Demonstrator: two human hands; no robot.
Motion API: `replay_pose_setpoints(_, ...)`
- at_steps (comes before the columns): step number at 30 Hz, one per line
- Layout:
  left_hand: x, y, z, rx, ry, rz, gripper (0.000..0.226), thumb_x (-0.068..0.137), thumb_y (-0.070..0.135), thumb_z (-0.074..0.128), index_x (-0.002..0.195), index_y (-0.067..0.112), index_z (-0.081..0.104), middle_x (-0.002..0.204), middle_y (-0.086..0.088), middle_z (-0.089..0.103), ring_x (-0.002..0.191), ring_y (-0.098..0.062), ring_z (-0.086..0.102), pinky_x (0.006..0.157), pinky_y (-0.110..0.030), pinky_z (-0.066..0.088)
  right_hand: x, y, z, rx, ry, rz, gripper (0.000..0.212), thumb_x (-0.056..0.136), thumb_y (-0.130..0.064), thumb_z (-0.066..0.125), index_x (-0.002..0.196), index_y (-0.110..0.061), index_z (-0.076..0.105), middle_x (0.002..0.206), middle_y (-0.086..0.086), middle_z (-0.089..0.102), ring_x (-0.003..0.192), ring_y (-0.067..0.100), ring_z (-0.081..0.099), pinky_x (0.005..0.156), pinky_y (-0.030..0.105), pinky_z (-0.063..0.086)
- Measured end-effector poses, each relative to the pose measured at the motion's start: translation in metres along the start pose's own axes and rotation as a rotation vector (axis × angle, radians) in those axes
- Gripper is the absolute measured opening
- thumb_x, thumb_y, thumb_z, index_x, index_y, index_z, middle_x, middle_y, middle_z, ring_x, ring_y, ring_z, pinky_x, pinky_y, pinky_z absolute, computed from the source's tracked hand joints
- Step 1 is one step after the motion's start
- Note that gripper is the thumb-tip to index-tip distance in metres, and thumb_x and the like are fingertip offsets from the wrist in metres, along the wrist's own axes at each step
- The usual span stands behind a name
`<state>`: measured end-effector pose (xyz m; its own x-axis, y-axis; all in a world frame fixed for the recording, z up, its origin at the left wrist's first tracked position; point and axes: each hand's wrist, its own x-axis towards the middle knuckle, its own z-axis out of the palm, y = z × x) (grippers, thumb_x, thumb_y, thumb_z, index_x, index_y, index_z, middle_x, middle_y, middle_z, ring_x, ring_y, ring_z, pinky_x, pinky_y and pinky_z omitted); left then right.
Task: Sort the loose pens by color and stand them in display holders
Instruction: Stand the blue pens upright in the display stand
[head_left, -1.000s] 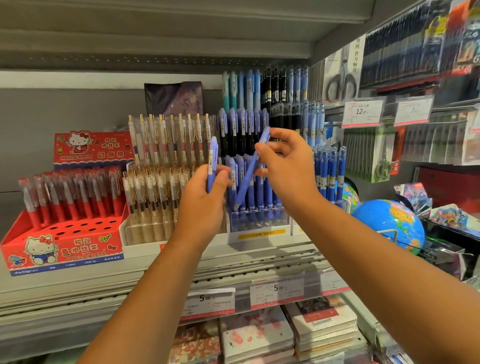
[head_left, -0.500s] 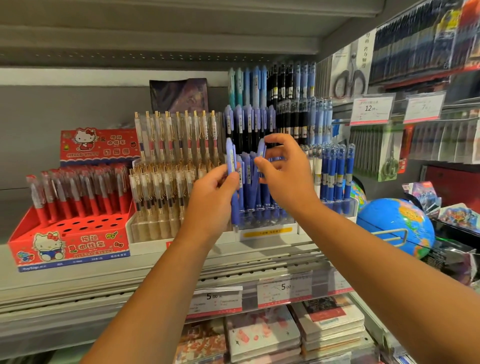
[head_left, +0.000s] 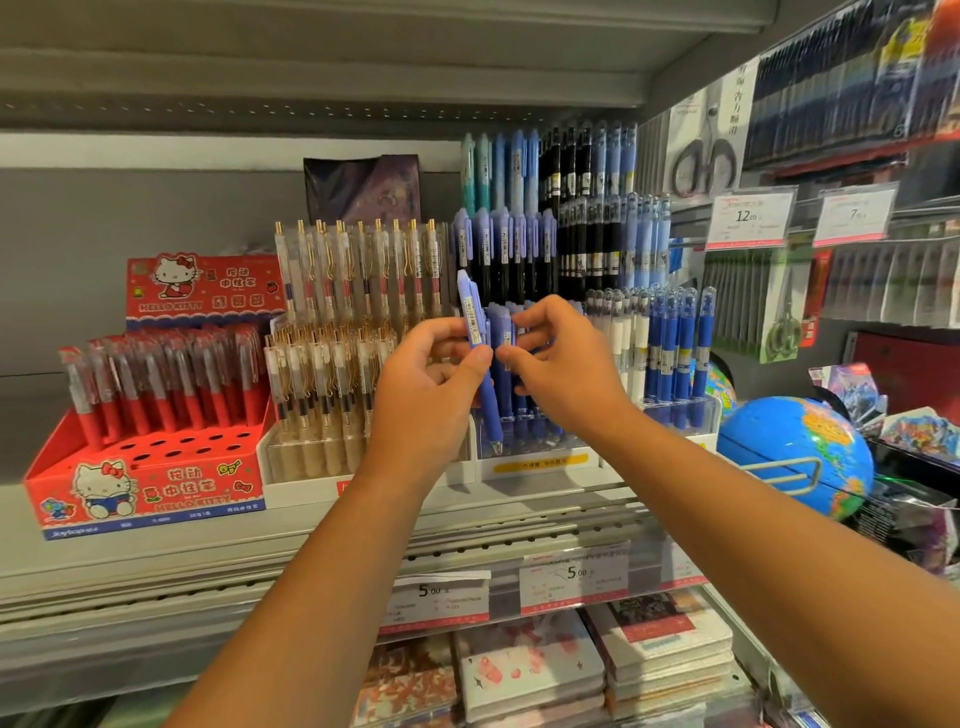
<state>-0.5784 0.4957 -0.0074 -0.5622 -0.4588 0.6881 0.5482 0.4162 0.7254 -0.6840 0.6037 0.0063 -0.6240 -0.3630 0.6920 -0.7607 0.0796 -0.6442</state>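
My left hand (head_left: 431, 384) grips a periwinkle-blue plastic click pen (head_left: 489, 405), upright and tip down. My right hand (head_left: 563, 374) curls just beside it, and I can't tell whether it pinches anything. Just beyond, matching blue pens (head_left: 505, 389) stand in the clear tiered display holder (head_left: 540, 461).

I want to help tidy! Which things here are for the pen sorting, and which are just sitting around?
For the job: left hand, the blue pen it holds, right hand, standing blue pens, their clear holder.
Just sitting around: globe, scissors, notebooks, price tags.
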Motion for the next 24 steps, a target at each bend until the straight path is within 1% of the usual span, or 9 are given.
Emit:
replay_pose_setpoints(5, -0.001, 0.0, -0.001, 0.027, -0.003, -0.008, 0.026, 0.091, 0.015, 0.069, 0.099, 0.04, 0.063, 0.083, 0.016, 0.069, 0.076, -0.006, 0.07, 0.068, -0.026, 0.058, -0.003, -0.001, -0.002, -0.019, -0.029, -0.016, 0.024, 0.089, -0.021, 0.071, 0.106, -0.019, 0.054, 0.077, -0.005, 0.064, 0.071, 0.012, 0.065, 0.07, 0.042, 0.058)
replay_pose_setpoints(9, -0.002, 0.002, 0.0, 0.054, -0.019, -0.013, 0.027, 0.09, 0.016, 0.071, 0.104, 0.038, 0.064, 0.084, 0.009, 0.069, 0.077, -0.007, 0.071, 0.069, -0.03, 0.061, -0.003, -0.004, -0.01, -0.117, -0.038, -0.053, 0.027, 0.09, -0.028, 0.07, 0.112, -0.023, 0.055, 0.068, -0.006, 0.064, 0.062, 0.002, 0.06, 0.059, 0.023, 0.047)
replay_pose_setpoints(10, -0.003, 0.003, 0.0, 0.058, -0.021, -0.011, 0.027, 0.089, 0.016, 0.071, 0.103, 0.038, 0.064, 0.085, 0.008, 0.068, 0.077, -0.008, 0.071, 0.07, -0.031, 0.061, -0.004, -0.006, -0.012, -0.14, -0.024, -0.055, 0.026, 0.092, -0.031, 0.068, 0.113, -0.024, 0.055, 0.066, -0.006, 0.062, 0.06, 0.003, 0.059, 0.057, 0.024, 0.047)
replay_pose_setpoints(12, -0.004, 0.005, 0.001, 0.069, -0.026, 0.002, 0.03, 0.089, 0.016, 0.072, 0.1, 0.042, 0.063, 0.085, 0.008, 0.068, 0.078, -0.009, 0.07, 0.071, -0.033, 0.062, -0.006, -0.011, -0.016, -0.078, 0.016, -0.047, 0.02, 0.095, -0.034, 0.061, 0.113, -0.027, 0.055, 0.064, 0.0, 0.059, 0.058, 0.009, 0.058, 0.056, 0.037, 0.051)
replay_pose_setpoints(14, -0.006, 0.006, 0.002, 0.094, -0.042, 0.02, 0.032, 0.088, 0.015, 0.072, 0.097, 0.045, 0.063, 0.083, 0.012, 0.068, 0.077, -0.009, 0.069, 0.072, -0.032, 0.061, -0.009, -0.02, -0.02, 0.122, 0.021, -0.03, 0.015, 0.097, -0.034, 0.058, 0.11, -0.028, 0.055, 0.076, 0.008, 0.063, 0.069, 0.023, 0.064, 0.061, 0.047, 0.055)
replay_pose_setpoints(15, -0.007, 0.007, 0.003, 0.107, -0.053, 0.03, 0.032, 0.088, 0.015, 0.072, 0.097, 0.044, 0.063, 0.081, 0.014, 0.068, 0.075, -0.009, 0.068, 0.072, -0.031, 0.06, -0.01, -0.025, -0.022, 0.205, 0.003, -0.031, 0.015, 0.096, -0.033, 0.06, 0.11, -0.028, 0.056, 0.083, 0.008, 0.065, 0.076, 0.026, 0.066, 0.062, 0.049, 0.057)
replay_pose_setpoints(17, -0.008, 0.008, 0.006, 0.141, -0.084, 0.063, 0.029, 0.088, 0.014, 0.073, 0.098, 0.039, 0.064, 0.076, 0.016, 0.065, 0.067, -0.006, 0.063, 0.069, -0.025, 0.056, -0.012, -0.032, -0.024, 0.272, -0.043, -0.062, 0.019, 0.093, -0.029, 0.065, 0.11, -0.027, 0.057, 0.092, 0.004, 0.065, 0.081, 0.024, 0.068, 0.065, 0.046, 0.06)
replay_pose_setpoints(20, -0.01, 0.012, 0.011, 0.236, -0.119, 0.142, 0.022, 0.086, 0.014, 0.074, 0.102, 0.028, 0.066, 0.073, 0.015, 0.062, 0.062, -0.001, 0.055, 0.064, -0.02, 0.05, -0.013, -0.036, -0.026, 0.236, -0.041, -0.123, 0.02, 0.089, -0.019, 0.07, 0.105, -0.023, 0.06, 0.092, -0.001, 0.062, 0.074, 0.022, 0.068, 0.068, 0.038, 0.06)
replay_pose_setpoints(24, -0.007, 0.016, 0.011, 0.323, -0.114, 0.234, 0.031, 0.084, 0.021, 0.076, 0.109, 0.028, 0.061, 0.08, 0.013, 0.063, 0.072, -0.005, 0.062, 0.067, -0.019, 0.053, -0.009, -0.034, -0.032, 0.301, -0.002, -0.08, 0.021, 0.089, -0.014, 0.071, 0.107, -0.02, 0.063, 0.091, 0.002, 0.064, 0.075, 0.02, 0.069, 0.061, 0.033, 0.061)
